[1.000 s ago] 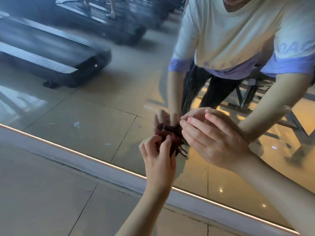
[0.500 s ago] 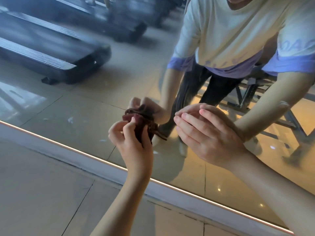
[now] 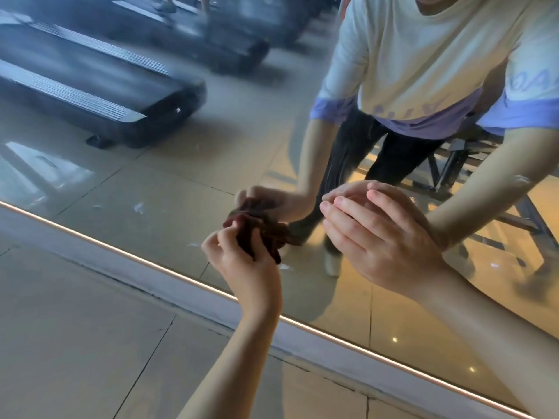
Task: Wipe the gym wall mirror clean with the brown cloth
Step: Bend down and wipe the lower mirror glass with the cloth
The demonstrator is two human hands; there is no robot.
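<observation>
The brown cloth (image 3: 260,234) was bunched against the gym wall mirror (image 3: 169,164), gripped in the curled fingers of the left hand (image 3: 242,264). Just right of the cloth, apart from it, the right hand (image 3: 372,237) met the glass with loose, empty fingers. Left of the cloth were pale smudges (image 3: 138,207), and beyond them a reflected treadmill (image 3: 90,95). Below the cloth ran the mirror's bright bottom strip (image 3: 121,252), then tiled floor (image 3: 75,328).

Glossy mirror (image 3: 181,182), crumpled brown cloth (image 3: 263,234)
</observation>
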